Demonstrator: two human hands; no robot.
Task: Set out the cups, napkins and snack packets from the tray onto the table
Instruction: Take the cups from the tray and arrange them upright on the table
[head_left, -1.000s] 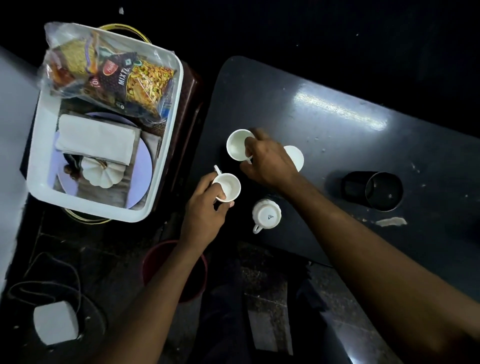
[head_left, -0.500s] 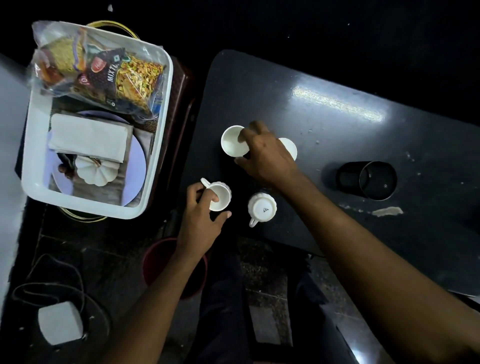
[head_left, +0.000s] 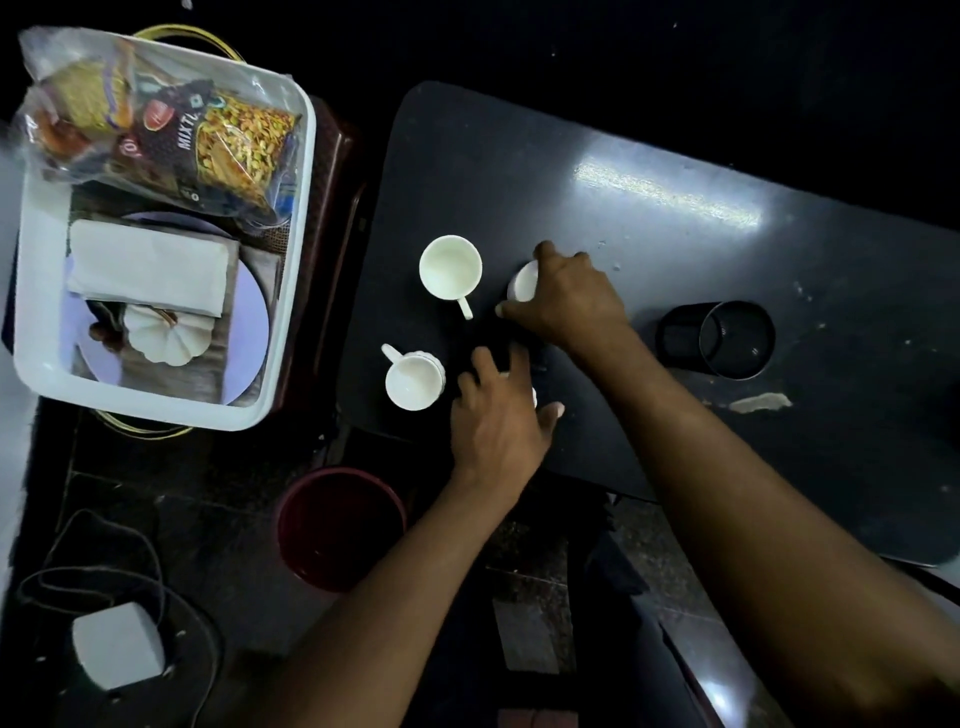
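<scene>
Two white cups stand upright on the dark table (head_left: 649, 218): one (head_left: 450, 267) at the back left, one (head_left: 414, 382) nearer the table's edge. My right hand (head_left: 569, 299) grips a third cup (head_left: 523, 282) from above. My left hand (head_left: 498, 415) lies over a fourth cup (head_left: 534, 397), thumb on one side and fingers on the other; only a white sliver of that cup shows. The white tray (head_left: 304, 208) on the left holds snack packets (head_left: 208, 140) in a clear bag and a stack of folded napkins (head_left: 148, 270).
The tray also holds a lilac plate (head_left: 249, 312) and a white pumpkin-shaped piece (head_left: 166, 338). A black cylindrical holder (head_left: 727, 338) stands on the table right of my hands, with a pale scrap (head_left: 761, 402) near it. A maroon bucket (head_left: 337, 525) and a white adapter (head_left: 117, 644) with cable sit on the floor.
My left hand set its cup upright on the table, let go and moved right onto the upside-down cup. My right hand released the back-left cup and took hold of the cup to its right.
</scene>
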